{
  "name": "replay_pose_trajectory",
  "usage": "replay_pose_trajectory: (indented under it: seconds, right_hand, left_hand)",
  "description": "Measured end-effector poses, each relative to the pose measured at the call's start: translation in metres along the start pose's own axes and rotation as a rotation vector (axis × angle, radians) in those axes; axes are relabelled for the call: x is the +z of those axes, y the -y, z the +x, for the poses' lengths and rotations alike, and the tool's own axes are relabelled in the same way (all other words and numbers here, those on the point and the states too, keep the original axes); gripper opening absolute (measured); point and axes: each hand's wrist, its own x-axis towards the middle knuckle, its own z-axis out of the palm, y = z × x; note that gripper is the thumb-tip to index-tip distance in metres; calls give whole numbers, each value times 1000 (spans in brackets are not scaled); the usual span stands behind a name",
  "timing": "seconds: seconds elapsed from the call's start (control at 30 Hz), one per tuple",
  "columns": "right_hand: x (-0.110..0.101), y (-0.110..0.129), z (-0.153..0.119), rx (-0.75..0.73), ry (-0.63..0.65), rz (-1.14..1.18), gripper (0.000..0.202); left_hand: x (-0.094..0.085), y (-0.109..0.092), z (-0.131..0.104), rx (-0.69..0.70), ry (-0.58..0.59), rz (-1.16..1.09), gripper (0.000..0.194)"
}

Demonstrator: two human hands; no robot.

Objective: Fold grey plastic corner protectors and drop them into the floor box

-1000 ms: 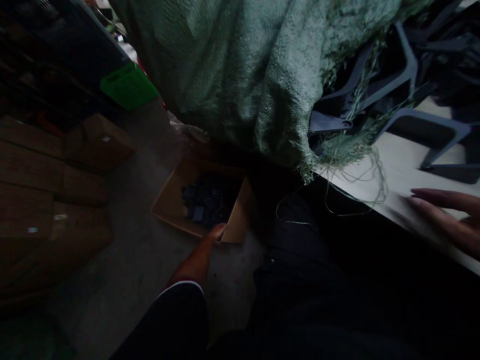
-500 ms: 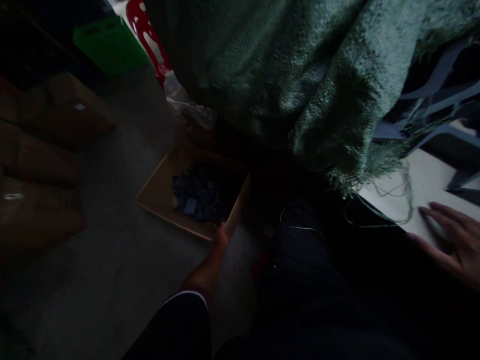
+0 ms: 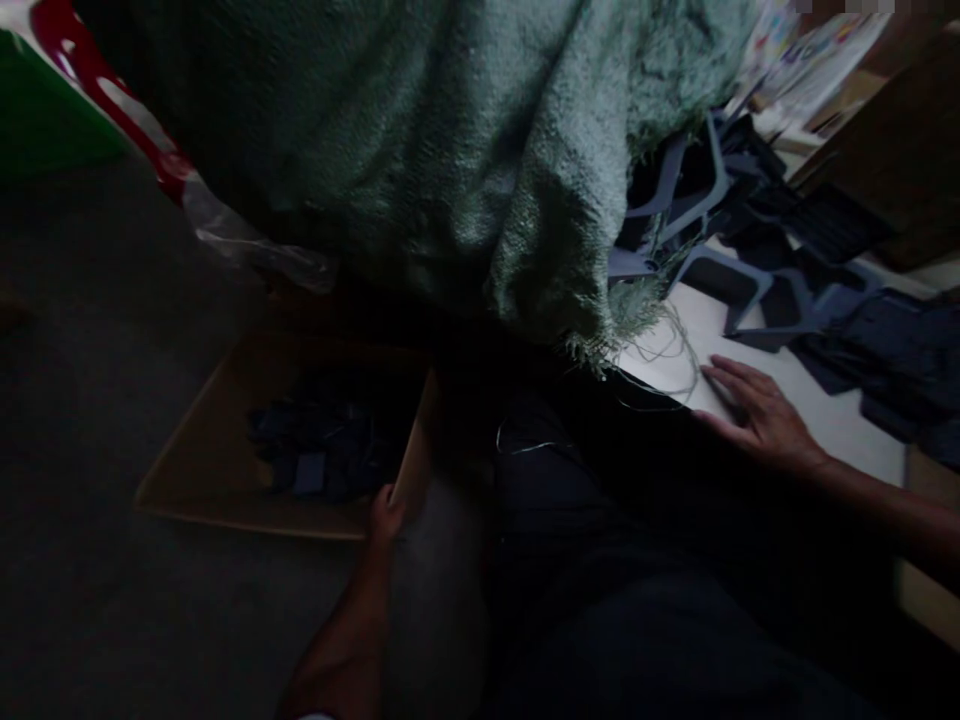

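Observation:
My left hand [image 3: 386, 515] grips the near right corner of an open cardboard box [image 3: 187, 450], low beside my legs. Inside it lies a heap of small dark plastic parts [image 3: 322, 455], too dim to make out singly. On the right, my right hand [image 3: 754, 410] rests with fingers spread on the edge of a white tabletop [image 3: 862, 415], holding nothing. Loose green threads [image 3: 679, 345] lie just left of its fingertips. They trail from the frayed hem of a large green woven sack [image 3: 420, 150], which hangs over the table edge.
Grey plastic frames [image 3: 720, 280] and dark flat parts [image 3: 892, 340] cover the table behind my right hand. A green crate [image 3: 52, 115] stands at the upper left, near a red and white plastic bag [image 3: 112, 90]. A thread [image 3: 532, 447] lies across my trouser leg.
My view has swung right, bringing more of the table into sight. The box appears nearer and larger, with my left hand still on its corner. My right hand stays on the table edge.

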Motion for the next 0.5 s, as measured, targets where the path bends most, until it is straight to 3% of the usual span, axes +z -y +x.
replay_pose_trajectory:
  seconds: [0.23,0.5]
  right_hand:
    - [-1,3,-2,15,8,16,67]
    - [2,-1,-5,5,-14,58,69]
  left_hand:
    - [-3,-8,4,-84,32,-97,23]
    - [-9,-33,-21,-161,-161,-218,34]
